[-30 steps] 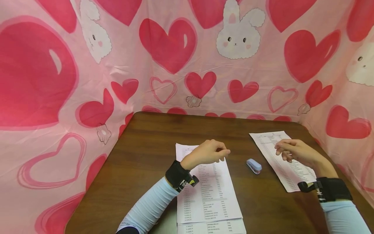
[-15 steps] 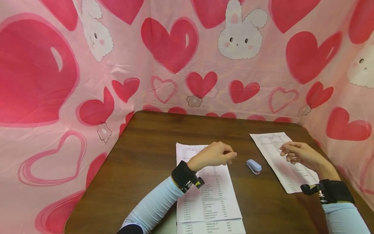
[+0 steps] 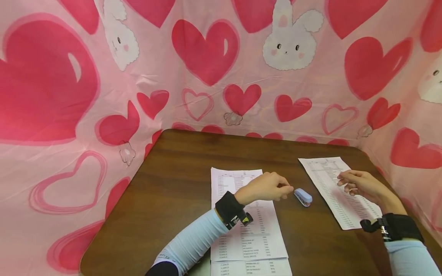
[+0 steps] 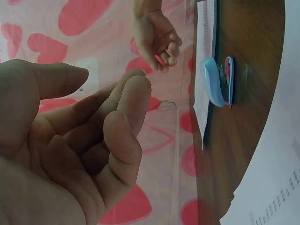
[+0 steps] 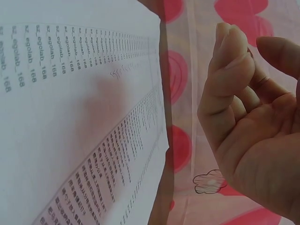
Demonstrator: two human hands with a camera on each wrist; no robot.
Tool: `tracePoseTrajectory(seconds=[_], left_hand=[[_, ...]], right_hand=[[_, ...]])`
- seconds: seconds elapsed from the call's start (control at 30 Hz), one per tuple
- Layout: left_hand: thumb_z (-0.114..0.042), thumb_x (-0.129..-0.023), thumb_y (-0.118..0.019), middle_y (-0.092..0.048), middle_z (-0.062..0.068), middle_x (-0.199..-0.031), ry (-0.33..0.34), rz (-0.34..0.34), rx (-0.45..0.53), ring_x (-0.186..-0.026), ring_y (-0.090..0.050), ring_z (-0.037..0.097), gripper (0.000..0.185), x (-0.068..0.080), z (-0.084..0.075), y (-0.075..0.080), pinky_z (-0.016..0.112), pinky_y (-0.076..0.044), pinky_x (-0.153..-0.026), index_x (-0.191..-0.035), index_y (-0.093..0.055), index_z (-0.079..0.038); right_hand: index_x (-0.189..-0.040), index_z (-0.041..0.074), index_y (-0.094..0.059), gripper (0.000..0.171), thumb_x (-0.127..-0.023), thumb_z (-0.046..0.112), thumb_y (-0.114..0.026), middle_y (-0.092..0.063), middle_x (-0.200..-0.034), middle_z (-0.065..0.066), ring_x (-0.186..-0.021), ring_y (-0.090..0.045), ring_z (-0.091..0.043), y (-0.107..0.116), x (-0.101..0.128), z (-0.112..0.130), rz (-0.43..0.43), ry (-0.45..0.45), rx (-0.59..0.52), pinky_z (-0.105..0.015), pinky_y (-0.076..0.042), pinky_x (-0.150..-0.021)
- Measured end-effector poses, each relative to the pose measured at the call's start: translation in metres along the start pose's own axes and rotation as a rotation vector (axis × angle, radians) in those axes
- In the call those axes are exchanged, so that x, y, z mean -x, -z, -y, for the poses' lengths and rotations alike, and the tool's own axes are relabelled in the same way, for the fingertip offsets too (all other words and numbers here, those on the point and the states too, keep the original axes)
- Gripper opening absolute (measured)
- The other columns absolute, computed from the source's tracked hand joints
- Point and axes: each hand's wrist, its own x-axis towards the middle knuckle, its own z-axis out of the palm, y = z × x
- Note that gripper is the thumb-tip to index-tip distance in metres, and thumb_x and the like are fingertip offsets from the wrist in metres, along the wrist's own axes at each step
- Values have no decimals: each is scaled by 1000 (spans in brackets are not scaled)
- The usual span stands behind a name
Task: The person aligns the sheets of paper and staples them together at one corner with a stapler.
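On the left side of the brown table (image 3: 172, 172) lies a sheet of paper (image 3: 246, 234) with printed lines, and the left hand (image 3: 266, 188) floats over its top right corner with its fingers loosely bent and holding nothing. Just past those fingertips sits a little blue stapler (image 3: 303, 197) on the bare wood, very near the hand but not touching it. Farther right, the right hand (image 3: 362, 184) hangs over a second sheet (image 3: 331, 184), fingers loosely curled and empty too.
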Motion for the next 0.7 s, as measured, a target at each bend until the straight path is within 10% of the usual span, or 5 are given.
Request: tracePoseTrajectory(seconds=[0.47,0.7], left_hand=[[-34,-99,-57,-73,-5,-82,36,49,9,-63,-63,5,21,-5,-9,-18,17,-47,-57,-95,-71,-19],[-32,-99,-57,-66,-10,-73,27,76,9,-58,-57,-1,23,-12,-13,-27,16,-45,-54,-103,-72,-15]], right_hand=[[-96,36,-67,31,-106,25,-40,-72,-91,8,-73,-64,-16,7,7,0,-79,-56,152,-27,-52,-65],[-119,-10,-57,47,-104,32,-44,-71,-94,-3,-75,-64,-20,5,7,1,-136,-125,348,-34,-54,-67]])
